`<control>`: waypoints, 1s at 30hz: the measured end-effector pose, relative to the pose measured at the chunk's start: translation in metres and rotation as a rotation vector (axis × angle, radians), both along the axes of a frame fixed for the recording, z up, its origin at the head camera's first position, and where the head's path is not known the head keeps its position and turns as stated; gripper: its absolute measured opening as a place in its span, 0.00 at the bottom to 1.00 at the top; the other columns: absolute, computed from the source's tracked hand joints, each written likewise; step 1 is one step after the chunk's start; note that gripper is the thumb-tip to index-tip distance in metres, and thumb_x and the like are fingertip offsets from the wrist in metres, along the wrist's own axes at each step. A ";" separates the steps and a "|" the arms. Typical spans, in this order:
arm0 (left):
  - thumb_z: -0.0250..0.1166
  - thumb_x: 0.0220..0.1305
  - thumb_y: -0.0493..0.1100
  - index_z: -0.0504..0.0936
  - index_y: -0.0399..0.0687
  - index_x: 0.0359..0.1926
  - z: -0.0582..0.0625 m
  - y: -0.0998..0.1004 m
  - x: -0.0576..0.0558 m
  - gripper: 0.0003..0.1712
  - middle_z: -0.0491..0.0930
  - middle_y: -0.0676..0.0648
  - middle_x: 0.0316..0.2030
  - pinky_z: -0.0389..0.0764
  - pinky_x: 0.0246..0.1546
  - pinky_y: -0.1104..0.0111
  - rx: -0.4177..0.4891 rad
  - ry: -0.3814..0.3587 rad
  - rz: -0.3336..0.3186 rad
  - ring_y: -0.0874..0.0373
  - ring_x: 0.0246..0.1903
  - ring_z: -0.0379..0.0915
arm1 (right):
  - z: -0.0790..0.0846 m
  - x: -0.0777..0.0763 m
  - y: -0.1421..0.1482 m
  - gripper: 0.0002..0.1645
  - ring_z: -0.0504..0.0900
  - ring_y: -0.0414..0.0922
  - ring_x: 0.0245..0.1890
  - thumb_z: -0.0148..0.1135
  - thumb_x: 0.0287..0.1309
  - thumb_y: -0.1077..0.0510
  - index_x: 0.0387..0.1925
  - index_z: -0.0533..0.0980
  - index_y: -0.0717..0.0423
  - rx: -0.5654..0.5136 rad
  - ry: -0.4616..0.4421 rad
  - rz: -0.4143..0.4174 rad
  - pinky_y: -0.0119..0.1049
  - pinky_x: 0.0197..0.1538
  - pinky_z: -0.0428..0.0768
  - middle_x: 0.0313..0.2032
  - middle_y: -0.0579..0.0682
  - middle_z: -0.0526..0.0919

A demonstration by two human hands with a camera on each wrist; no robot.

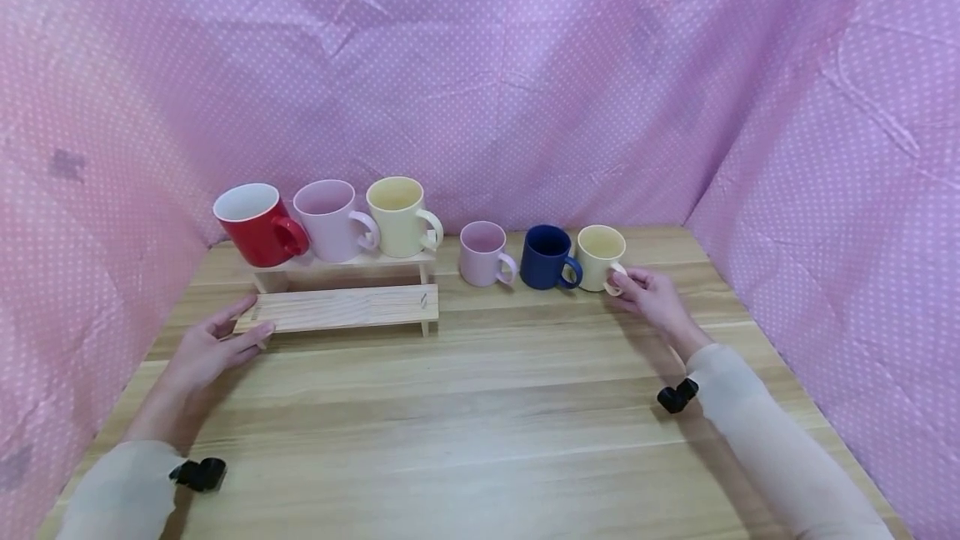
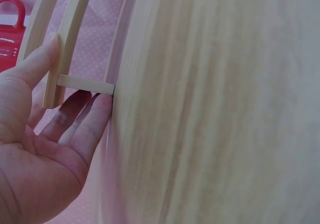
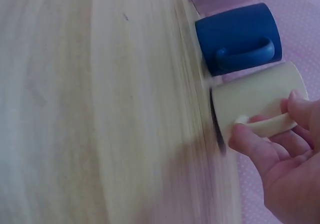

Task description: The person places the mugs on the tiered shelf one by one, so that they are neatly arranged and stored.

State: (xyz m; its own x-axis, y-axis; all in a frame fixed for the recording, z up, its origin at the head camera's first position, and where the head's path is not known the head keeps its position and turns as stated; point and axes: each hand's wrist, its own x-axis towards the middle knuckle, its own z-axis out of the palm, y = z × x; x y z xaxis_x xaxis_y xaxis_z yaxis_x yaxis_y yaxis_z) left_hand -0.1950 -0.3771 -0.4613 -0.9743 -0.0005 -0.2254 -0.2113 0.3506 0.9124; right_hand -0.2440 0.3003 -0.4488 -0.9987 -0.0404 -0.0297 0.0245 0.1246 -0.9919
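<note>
At the left, my left hand (image 1: 210,348) grips the end of a two-tier wooden rack (image 1: 345,309). In the left wrist view the thumb lies on the lower shelf (image 2: 70,43), and the other fingers reach by its short leg (image 2: 85,83). To the right, my right hand (image 1: 656,302) pinches the handle of a small pale yellow mug (image 1: 597,261), which stands upright. A dark blue mug (image 1: 545,259) is right beside it, and a small pink mug (image 1: 482,257) stands further left. Their handles point right and toward me.
On the rack's upper tier are a red mug (image 1: 258,232) with a white inside, a larger pink mug (image 1: 328,223) and a larger yellow mug (image 1: 397,219). The wood-grain table (image 1: 450,423) meets a pink dotted curtain (image 1: 480,82) at the back and sides.
</note>
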 end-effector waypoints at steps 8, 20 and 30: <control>0.72 0.64 0.54 0.48 0.52 0.81 0.006 0.000 0.002 0.56 0.36 0.27 0.77 0.83 0.51 0.72 0.059 -0.036 -0.012 0.54 0.63 0.69 | 0.024 0.019 -0.005 0.29 0.87 0.38 0.37 0.61 0.72 0.59 0.61 0.69 0.82 -0.087 0.116 -0.070 0.33 0.47 0.86 0.40 0.45 0.89; 0.66 0.72 0.44 0.47 0.39 0.80 0.018 -0.018 0.005 0.48 0.64 0.24 0.63 0.84 0.52 0.62 0.024 0.051 -0.199 0.61 0.48 0.82 | 0.078 0.050 -0.016 0.19 0.88 0.44 0.44 0.57 0.73 0.63 0.55 0.76 0.78 -0.132 0.327 0.054 0.41 0.49 0.85 0.44 0.51 0.89; 0.66 0.71 0.39 0.56 0.42 0.78 0.005 -0.028 0.006 0.41 0.85 0.52 0.42 0.87 0.34 0.70 0.158 0.095 -0.156 0.60 0.36 0.83 | 0.100 0.070 -0.061 0.20 0.87 0.48 0.49 0.56 0.74 0.63 0.54 0.74 0.81 -0.109 0.319 0.173 0.45 0.49 0.86 0.47 0.59 0.87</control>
